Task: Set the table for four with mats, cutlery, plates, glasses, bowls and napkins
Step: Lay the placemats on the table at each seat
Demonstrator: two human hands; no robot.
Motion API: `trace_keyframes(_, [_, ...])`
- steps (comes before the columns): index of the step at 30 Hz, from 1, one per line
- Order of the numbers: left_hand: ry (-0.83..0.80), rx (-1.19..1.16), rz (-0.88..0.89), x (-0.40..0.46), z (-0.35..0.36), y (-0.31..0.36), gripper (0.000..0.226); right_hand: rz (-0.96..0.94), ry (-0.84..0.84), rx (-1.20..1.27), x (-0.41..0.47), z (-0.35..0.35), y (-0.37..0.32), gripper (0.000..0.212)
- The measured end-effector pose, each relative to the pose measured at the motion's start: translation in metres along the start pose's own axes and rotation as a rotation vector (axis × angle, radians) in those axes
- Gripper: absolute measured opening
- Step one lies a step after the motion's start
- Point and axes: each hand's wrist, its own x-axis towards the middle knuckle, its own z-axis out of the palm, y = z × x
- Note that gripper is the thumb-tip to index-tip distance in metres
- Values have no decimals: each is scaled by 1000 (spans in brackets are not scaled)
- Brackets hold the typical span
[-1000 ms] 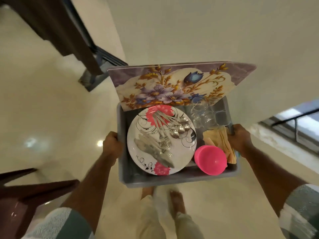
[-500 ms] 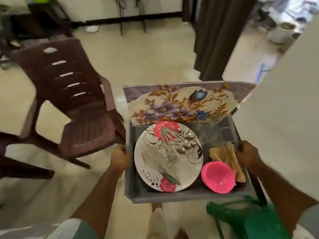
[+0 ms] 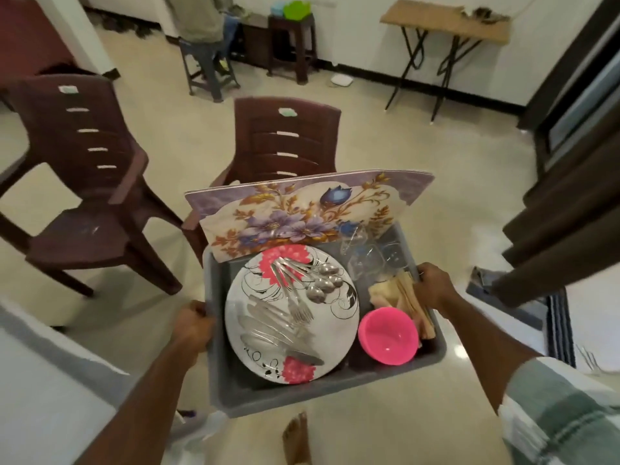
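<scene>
I carry a grey plastic tub (image 3: 322,396) in front of me. My left hand (image 3: 192,325) grips its left rim and my right hand (image 3: 434,287) grips its right rim. Inside lies a white flowered plate (image 3: 258,293) with spoons (image 3: 323,280), forks (image 3: 298,310) and knives (image 3: 268,330) on top. A pink bowl (image 3: 387,335) sits at the near right, with beige napkins (image 3: 407,297) behind it and clear glasses (image 3: 369,253) beyond those. Floral mats (image 3: 302,209) stand on edge along the tub's far side.
Two dark brown plastic chairs stand ahead, one at the left (image 3: 80,182) and one straight in front (image 3: 285,139). Stools (image 3: 292,41) and a folding table (image 3: 446,25) line the far wall. A dark curtain (image 3: 563,196) hangs at the right. A white surface (image 3: 40,380) lies at the lower left.
The view has swung round from a wall and stairs into the room. The tub stays in both hands, and the chairs and far wall have come into sight.
</scene>
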Motion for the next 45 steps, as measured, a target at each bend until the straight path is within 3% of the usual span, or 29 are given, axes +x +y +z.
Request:
trace_keyframes(8, [140,-128,-192,59,-37,1,22,-194,-147,-153,107,21,-143,31])
trace_keyframes(19, [325,-243,-451,112,-12,-3,19,-498,-313,-374,249,81,-283,33])
trace_keyframes(29, [358,-354,-592,153,28,-19,34,-514,-375,-408,322,149,-331,27])
trace_keyframes(40, [322,-584,-670,200,61,-42,35,-499,-384,-407,373,202,-347,31])
trace_keyframes(45, [355,-658,-684,213,91,-40,25,-491,-420,-428,407,226,-344,31])
